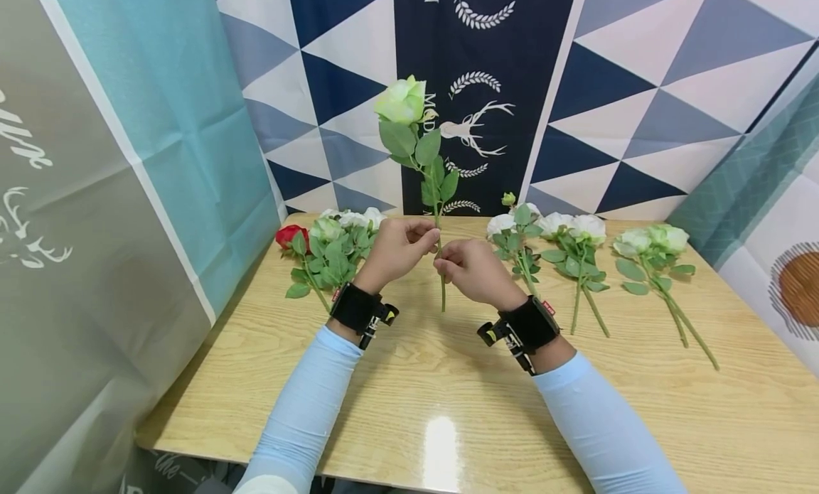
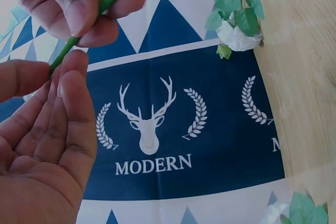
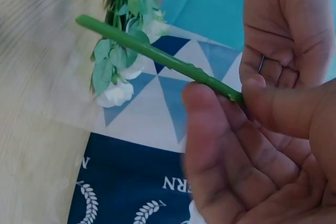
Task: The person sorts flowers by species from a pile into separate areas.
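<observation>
- plainly a two-handed hold: left hand point(image 1: 399, 252) and right hand point(image 1: 478, 272) both pinch one stem point(image 3: 157, 56), thumb against finger, left hand higher, right hand just below it.
- held thing: a pale green-white rose point(image 1: 427, 151), near upright, raised in front of the person above the middle of the table; bloom point(image 1: 402, 101) at top, leaning slightly left, green leaves under it, above both hands.
- stem's lower end sticks out free below the right fingers; small bumps along it in the right wrist view.
- each wrist: black strap with a small device on its inner side; light blue sleeves point(image 1: 307, 401) on both forearms.
- left of the hands, toward the back: a mixed bunch lying down, with a red rose point(image 1: 292, 238), a pale green bloom, white blooms, many leaves; partly behind the left hand.
- right of the hands, three bunches in a row: white roses with a small yellow-green bud point(image 1: 508, 199) nearest; a white pair point(image 1: 571, 227); pale green pair point(image 1: 668, 238) farthest right. stems point toward the person.
- beneath: light wood-grain table point(image 1: 499, 423), glare near the front edge.
- behind: printed cloth point(image 1: 486, 46), blue-and-white triangles, dark panel with stag head; teal and grey cloth at left.
</observation>
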Available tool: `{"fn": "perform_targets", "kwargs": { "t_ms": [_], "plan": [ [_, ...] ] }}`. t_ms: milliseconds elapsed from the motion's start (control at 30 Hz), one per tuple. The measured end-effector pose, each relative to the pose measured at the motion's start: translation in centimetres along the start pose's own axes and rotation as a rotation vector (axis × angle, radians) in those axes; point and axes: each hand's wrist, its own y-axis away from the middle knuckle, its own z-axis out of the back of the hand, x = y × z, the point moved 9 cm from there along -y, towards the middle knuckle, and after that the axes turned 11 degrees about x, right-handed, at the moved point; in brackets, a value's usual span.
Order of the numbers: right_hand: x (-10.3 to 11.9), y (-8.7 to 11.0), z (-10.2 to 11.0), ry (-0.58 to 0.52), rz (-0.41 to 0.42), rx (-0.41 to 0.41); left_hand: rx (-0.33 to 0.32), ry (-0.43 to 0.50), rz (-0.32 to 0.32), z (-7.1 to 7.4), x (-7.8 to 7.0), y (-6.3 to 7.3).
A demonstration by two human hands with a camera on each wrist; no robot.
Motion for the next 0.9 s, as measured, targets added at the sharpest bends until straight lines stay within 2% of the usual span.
{"fn": "perform_targets", "kwargs": {
  "t_ms": [200,433,667,900],
  "plan": [
    [0.1,0.7,2.2,0.008,-0.006,-0.074,-0.015,-0.030,0.009,0.3,-0.1,-0.1],
    [-0.3,2.0,5.3,-0.001,-0.024,-0.141,-0.067,-0.122,0.024,2.2,0.4,0.3],
    [-0.8,3.6,8.1,0.013,-0.063,-0.205,-0.143,-0.258,0.141,5.4,1.8,1.6],
    [-2.0,5.4,10.6,0.028,-0.143,-0.226,-0.203,-0.284,0.236,8.4,3.4,3.2]
  ]
}}
